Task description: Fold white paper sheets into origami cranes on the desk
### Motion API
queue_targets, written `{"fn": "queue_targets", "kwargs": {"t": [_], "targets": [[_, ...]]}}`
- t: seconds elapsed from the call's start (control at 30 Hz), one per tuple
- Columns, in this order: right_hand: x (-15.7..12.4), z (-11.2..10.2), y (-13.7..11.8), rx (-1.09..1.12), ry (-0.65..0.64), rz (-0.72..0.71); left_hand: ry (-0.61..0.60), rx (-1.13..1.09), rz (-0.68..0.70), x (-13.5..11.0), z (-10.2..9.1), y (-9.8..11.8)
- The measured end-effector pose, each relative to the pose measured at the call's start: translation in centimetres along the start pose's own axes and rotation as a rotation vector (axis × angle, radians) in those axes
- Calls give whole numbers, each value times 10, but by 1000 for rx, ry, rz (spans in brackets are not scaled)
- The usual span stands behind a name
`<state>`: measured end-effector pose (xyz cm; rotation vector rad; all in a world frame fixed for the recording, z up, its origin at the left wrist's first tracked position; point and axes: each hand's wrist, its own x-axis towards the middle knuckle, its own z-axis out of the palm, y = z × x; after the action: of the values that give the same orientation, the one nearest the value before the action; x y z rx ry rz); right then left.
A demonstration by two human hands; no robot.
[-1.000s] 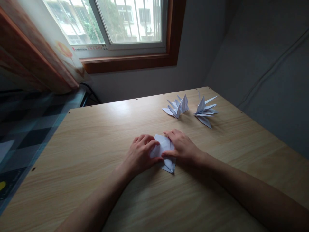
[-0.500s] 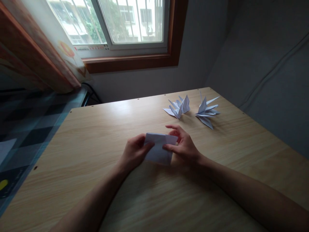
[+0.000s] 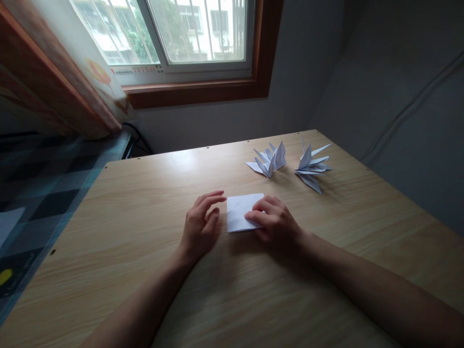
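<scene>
A small folded square of white paper point(image 3: 239, 212) is in front of me, just above or on the wooden table point(image 3: 152, 208); I cannot tell which. My right hand point(image 3: 271, 217) grips its right side, thumb on top and fingers bent behind the edge. To the left of the paper is my left hand point(image 3: 203, 220), its fingers apart and holding nothing. Its fingertips come close to the paper's upper left corner.
Two folded white paper pieces with pointed flaps, one at the back point(image 3: 268, 160) and one farther right point(image 3: 311, 166), stand on the table. A checked cloth point(image 3: 65, 169) covers a surface at left. A window point(image 3: 203, 34) and a curtain point(image 3: 58, 72) are beyond.
My left hand has let go of the paper and moved slightly off to the left. The paper now shows as a flatter square, held by the right hand alone.
</scene>
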<state>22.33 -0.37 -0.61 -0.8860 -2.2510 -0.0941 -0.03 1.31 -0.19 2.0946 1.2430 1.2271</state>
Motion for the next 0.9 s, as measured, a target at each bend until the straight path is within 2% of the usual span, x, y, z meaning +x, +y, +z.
{"fn": "queue_targets", "kwargs": {"t": [0.07,0.1,0.17,0.23,0.4,0.53,0.7,0.8,0.9], "targets": [[0,1,-1,34,-193,20,-173,165,104,-2,2,-1],[0,1,-1,67,-247,47,-272,254,149,-3,4,-1],[0,2,-1,116,-290,131,-433,405,208,-4,7,-1],[0,5,-1,96,-334,200,-501,512,215,-5,8,-1],[-4,7,0,-86,-513,249,-530,647,171,-6,7,0],[-9,0,8,-139,-600,299,-536,678,157,-6,4,-2],[-13,-8,29,-109,-665,227,-535,684,159,-5,2,-4],[-14,-11,38,-97,-632,185,-531,692,154,-5,3,-3],[-13,-13,42,-85,-481,137,-495,703,150,-5,2,-1]]}}
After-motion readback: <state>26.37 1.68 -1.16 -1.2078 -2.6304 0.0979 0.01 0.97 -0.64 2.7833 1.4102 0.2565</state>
